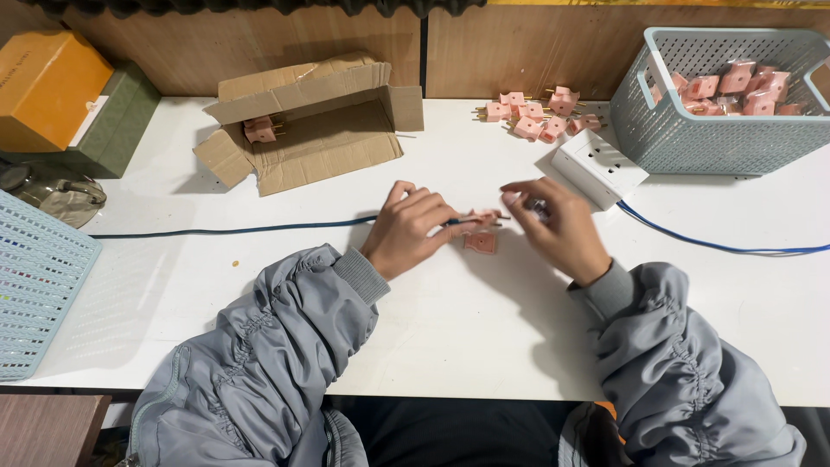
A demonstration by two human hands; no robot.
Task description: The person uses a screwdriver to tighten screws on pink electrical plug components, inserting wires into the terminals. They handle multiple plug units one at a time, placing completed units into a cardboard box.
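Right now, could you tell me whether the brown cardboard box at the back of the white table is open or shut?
Open: the brown cardboard box lies with its flaps spread, a pink plug showing inside.

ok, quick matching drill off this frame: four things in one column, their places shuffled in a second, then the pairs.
Things:
1. pink plug part
2. cardboard box
3. white socket block
4. orange box

Places:
A. far left, on top of a green box
B. on the table between the left hand and right hand
C. just in front of the blue basket, blue cable attached
D. lying open at the back, left of centre

Pairs: 1-B, 2-D, 3-C, 4-A
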